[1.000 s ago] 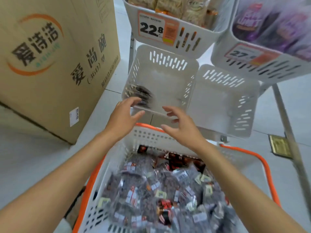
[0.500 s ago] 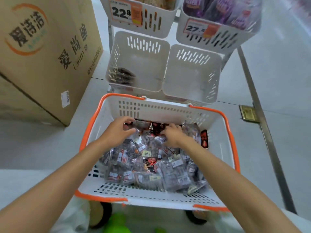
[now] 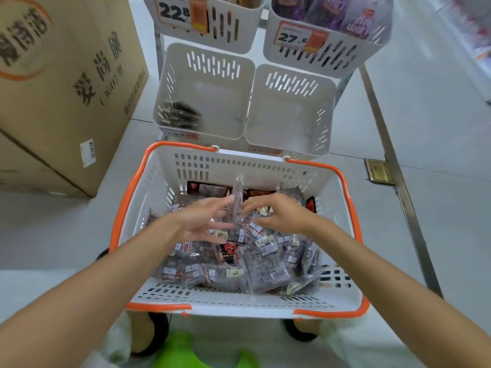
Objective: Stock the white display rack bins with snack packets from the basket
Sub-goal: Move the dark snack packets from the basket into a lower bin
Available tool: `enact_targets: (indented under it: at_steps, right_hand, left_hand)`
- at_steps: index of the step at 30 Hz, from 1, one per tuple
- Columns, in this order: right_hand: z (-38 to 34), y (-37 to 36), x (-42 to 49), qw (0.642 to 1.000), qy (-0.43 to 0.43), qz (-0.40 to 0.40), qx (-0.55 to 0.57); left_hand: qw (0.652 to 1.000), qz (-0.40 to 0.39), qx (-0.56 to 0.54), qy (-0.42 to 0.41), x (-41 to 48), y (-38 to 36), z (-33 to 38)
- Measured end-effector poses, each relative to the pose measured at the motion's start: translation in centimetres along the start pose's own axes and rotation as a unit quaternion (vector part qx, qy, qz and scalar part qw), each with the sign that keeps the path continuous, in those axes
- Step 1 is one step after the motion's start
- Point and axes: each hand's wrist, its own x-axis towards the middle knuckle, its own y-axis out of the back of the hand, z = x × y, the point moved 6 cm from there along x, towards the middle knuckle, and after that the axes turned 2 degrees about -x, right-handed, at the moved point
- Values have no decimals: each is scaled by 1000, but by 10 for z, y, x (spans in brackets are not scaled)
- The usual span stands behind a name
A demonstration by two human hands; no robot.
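Right above the heaped basket (image 3: 127,205), one snack packet (image 3: 237,197) stands upright between both grips: the right grip (image 3: 281,216) pinches it, and the left grip (image 3: 202,221) touches it with spread fingers. Beyond the far rim, the left bin (image 3: 212,107) and right bin (image 3: 289,112) gape open.

Pale grey tiled floor (image 3: 438,115) under even, diffuse light, with a thin dark seam (image 3: 358,155) running across it beyond the fingers (image 3: 212,207). Well to the left of the fingers and beyond them, a large brown cardboard box (image 3: 66,88) stands on the floor, printed with dark characters and an orange ring and bearing a small white label (image 3: 88,153) near its lower corner. To the right of the fingers, a grey metal strip (image 3: 393,160) crosses the floor lengthwise, a small brass-coloured plate (image 3: 378,175) lying just beside it on the side nearer the fingers.
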Motion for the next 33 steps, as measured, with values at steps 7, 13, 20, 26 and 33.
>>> enact_targets:
  at_steps: [7, 13, 20, 26, 33]
  right_hand:
    - [77, 10, -32, 984, -169, 34, -35]
    - [84, -36, -32, 979, -138, -19, -150]
    - [69, -36, -29, 987, -140, 63, -53]
    - [2, 13, -4, 929, -116, 166, 311]
    - [17, -5, 43, 954, -113, 131, 245]
  left_hand:
    - [990, 127, 55, 1, 21, -2, -15]
    - [974, 158, 159, -3, 22, 35, -34]
    - [908, 255, 317, -99, 19, 45, -21]
    - [903, 55, 345, -250, 1, -33, 15]
    - [979, 138, 20, -151, -4, 67, 12]
